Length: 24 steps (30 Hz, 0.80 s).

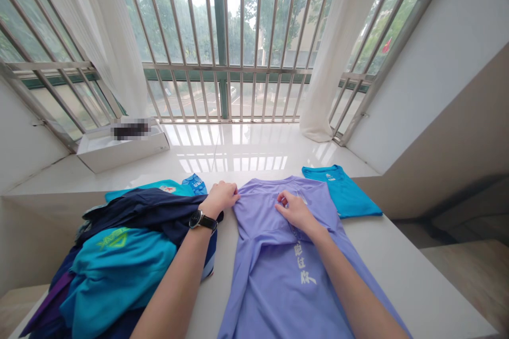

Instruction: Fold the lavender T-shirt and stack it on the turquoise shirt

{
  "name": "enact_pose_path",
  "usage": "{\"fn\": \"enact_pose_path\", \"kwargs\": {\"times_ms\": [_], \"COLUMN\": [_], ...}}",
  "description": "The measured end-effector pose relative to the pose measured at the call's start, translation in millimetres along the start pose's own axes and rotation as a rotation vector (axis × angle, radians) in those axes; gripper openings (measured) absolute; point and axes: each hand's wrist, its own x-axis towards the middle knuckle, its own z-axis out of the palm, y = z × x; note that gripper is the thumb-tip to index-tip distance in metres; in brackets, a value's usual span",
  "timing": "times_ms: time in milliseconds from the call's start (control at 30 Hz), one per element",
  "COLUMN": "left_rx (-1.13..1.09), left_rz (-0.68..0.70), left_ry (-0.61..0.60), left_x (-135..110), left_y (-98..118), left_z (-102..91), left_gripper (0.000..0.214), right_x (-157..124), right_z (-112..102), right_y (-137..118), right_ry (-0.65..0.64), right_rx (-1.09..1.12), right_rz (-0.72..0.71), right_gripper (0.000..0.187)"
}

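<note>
A lilac T-shirt [274,270] with white lettering lies spread on the white tabletop in front of me, its collar toward the window. My left hand [220,197], a black watch on its wrist, is closed on the shirt's left shoulder edge. My right hand [294,211] pinches the fabric near the collar, fingers curled together. Both hands rest on the shirt's upper part.
A heap of blue, teal and navy garments [123,254] lies at the left. A folded teal shirt [342,190] sits at the right rear. A white box [123,143] stands on the glossy window sill [238,153]. The table's right edge [437,270] drops to a wooden floor.
</note>
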Motion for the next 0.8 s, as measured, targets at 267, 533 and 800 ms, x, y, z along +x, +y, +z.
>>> {"fn": "enact_pose_path", "kwargs": {"times_ms": [267, 533, 800], "left_rx": [-0.046, -0.037, -0.054], "left_rz": [-0.052, -0.053, 0.216], "left_ry": [0.054, 0.146, 0.177], "left_x": [6.3, 8.2, 7.2], "left_y": [-1.1, 10.9, 75.1], "left_z": [11.3, 11.6, 53.5], "left_gripper": [0.02, 0.022, 0.064], "right_x": [0.0, 2.4, 8.1], "right_z": [-0.9, -13.4, -11.4], "right_y": [-1.5, 8.4, 38.8], "right_ry": [-0.028, 0.047, 0.105], "right_rx": [-0.067, -0.226, -0.411], "right_rz": [-0.028, -0.006, 0.04], "right_gripper": [0.002, 0.015, 0.045]}}
